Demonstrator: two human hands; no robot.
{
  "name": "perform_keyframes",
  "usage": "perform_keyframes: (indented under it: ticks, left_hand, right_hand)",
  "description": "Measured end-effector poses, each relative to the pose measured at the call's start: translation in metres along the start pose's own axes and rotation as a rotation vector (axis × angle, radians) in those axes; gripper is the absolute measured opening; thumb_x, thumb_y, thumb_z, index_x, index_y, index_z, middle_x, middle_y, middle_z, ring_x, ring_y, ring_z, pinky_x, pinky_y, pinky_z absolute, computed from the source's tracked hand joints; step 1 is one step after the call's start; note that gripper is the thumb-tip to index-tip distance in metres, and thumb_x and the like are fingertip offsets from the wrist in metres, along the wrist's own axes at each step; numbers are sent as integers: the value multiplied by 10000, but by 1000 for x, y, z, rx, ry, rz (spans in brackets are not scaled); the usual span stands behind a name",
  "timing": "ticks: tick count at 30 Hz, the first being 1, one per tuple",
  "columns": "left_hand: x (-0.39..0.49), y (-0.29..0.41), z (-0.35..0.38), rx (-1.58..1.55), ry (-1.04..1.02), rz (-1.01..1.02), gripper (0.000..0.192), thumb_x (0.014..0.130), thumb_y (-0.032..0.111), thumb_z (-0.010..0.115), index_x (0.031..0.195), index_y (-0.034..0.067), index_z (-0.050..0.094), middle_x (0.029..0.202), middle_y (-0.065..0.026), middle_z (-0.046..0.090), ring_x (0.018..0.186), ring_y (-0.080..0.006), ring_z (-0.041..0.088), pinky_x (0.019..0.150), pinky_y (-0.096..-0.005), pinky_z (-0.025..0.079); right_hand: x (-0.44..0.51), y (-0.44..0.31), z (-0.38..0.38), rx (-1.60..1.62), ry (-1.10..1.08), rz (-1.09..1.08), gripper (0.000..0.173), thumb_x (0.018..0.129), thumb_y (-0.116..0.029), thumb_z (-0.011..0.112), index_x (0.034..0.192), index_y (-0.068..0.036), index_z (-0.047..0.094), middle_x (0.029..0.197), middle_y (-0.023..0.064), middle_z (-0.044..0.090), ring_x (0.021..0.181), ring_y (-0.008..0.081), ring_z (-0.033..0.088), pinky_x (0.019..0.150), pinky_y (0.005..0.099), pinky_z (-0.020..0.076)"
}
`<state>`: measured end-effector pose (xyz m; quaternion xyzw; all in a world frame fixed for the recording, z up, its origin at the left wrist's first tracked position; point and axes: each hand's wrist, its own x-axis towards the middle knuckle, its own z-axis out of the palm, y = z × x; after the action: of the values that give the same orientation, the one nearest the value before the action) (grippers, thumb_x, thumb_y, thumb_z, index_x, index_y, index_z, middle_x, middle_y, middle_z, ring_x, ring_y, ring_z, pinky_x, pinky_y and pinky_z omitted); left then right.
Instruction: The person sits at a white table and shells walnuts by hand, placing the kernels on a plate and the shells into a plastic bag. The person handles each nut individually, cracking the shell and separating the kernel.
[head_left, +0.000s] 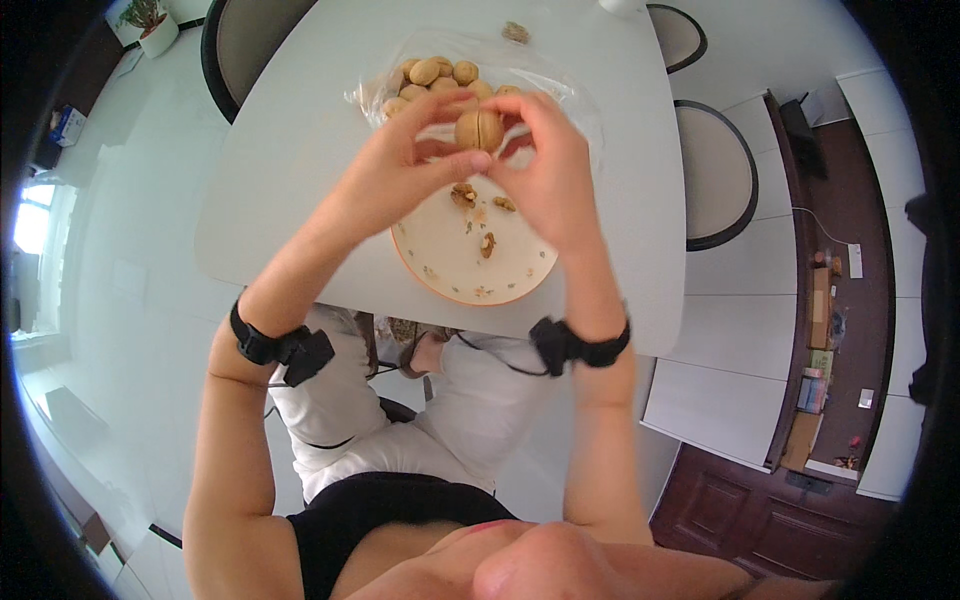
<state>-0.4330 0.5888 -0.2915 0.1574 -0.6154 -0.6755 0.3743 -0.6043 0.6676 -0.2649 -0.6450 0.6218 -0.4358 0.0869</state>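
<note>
A walnut in its shell (479, 131), with a dark seam or crack down its middle, is held up between my two hands. My left hand (420, 150) grips it from the left, thumb at its lower edge. From the right, my right hand (536, 150) holds the same walnut by the fingers and thumb. Below the hands, a white plate with an orange rim and small flower prints (450, 270) carries walnut kernel pieces (487, 245). Behind the hands lies a clear plastic bag (540, 71) with several whole walnuts (424, 72), partly hidden by my fingers.
The white table (300, 180) has rounded corners. A small brownish lump (515, 31) lies past the bag, and a white object (622, 6) stands at the far edge. Chairs (716, 176) stand to the right and far left. Each forearm wears a black strap with a device.
</note>
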Motion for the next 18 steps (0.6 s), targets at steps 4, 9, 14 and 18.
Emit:
perform_keyframes:
  ticks: [4, 9, 14, 18]
  left_hand:
    - [-25, -8, 21, -125, -61, -114, 459, 952, 104, 742, 1372, -22, 608, 1179, -95, 715, 1033, -164, 704, 896, -303, 591]
    - [-37, -24, 21, -9, -39, -221, 452, 935, 135, 769, 1336, -32, 641, 1170, -110, 727, 1040, -178, 711, 915, -313, 601]
    - [-40, -36, 27, -194, -28, -243, 458, 943, 193, 770, 1331, -20, 650, 1171, -108, 727, 1057, -191, 709, 928, -322, 608]
    - [-39, -41, 33, -290, 1, -285, 444, 971, 223, 739, 1336, -12, 648, 1168, -113, 723, 1076, -195, 703, 943, -324, 611]
  right_hand:
    - [-51, -29, 14, 4, 179, 94, 482, 732, -51, 873, 1174, -71, 684, 1051, 79, 688, 877, 201, 680, 717, 309, 576]
    - [-79, -12, 10, 201, 96, 109, 485, 784, 0, 826, 1243, -112, 715, 1077, 62, 716, 909, 182, 699, 710, 298, 602]
    - [-84, 6, 14, 366, 125, 106, 460, 808, 42, 798, 1237, -113, 740, 1074, 53, 713, 943, 185, 713, 758, 293, 628]
    - [-84, 12, 16, 444, 158, 136, 449, 802, 52, 806, 1221, -96, 749, 1066, 53, 703, 937, 175, 717, 789, 284, 637]
